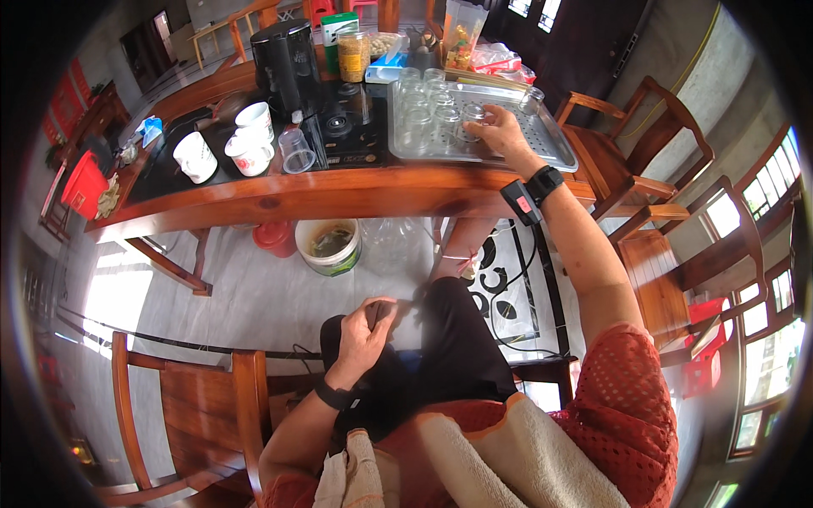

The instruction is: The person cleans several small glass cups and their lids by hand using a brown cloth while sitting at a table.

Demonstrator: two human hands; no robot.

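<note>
My right hand (502, 132) reaches over the metal tray (508, 151) and has its thumb and fingers around a clear drinking glass (472, 114). Several more clear glasses (417, 124) stand close together on the tray's left half, just left of this hand. One glass (531, 101) stands apart at the tray's far right corner. Low over my left knee is my left hand (364, 336), its fingers curled; something dark shows between thumb and fingers, and I cannot tell whether it is a held thing or shadow.
White mugs (195, 159) and a clear plastic cup (296, 152) stand left on the wooden table (305, 193). Behind are a black electric kettle (286, 66) and a jar (353, 57). Underneath stands a bucket (329, 254) with dark liquid. Wooden chairs (660, 267) flank me.
</note>
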